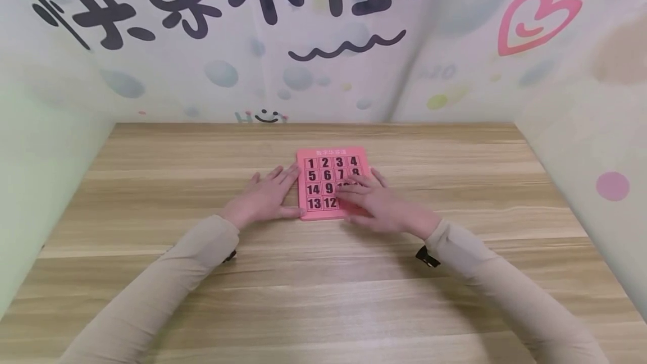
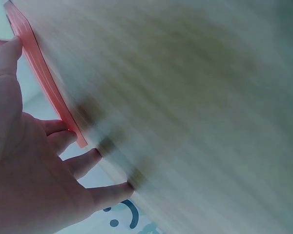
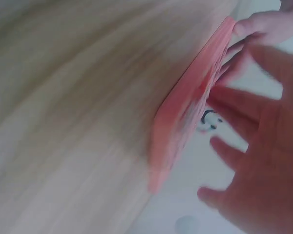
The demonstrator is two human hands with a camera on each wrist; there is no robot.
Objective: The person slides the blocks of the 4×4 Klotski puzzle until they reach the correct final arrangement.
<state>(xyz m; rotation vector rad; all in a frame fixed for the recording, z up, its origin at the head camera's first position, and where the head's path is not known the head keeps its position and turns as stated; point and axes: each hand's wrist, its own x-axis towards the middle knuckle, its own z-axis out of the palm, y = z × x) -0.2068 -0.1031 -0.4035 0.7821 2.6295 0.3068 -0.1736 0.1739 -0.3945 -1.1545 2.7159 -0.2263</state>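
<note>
A pink number slide puzzle (image 1: 319, 176) lies flat on the wooden table, its black numerals facing up. The top row reads 1 to 4; 14 and 9 start the third row, 13 and 12 the bottom one. My left hand (image 1: 263, 198) steadies the puzzle's left edge with thumb and fingertips, fingers spread and fairly straight. Over the lower right tiles reaches my right hand (image 1: 381, 204), its extended fingers touching the tile face and covering several numbers. In the right wrist view, one or two fingers of that hand (image 3: 268, 146) meet the puzzle's top while the others hover.
The wooden table (image 1: 303, 296) runs back to a white wall (image 1: 177, 89) with large black characters and coloured bubbles. Pale side walls stand at left and right. Dark straps (image 1: 428, 257) show under the beige sleeves (image 1: 485, 274).
</note>
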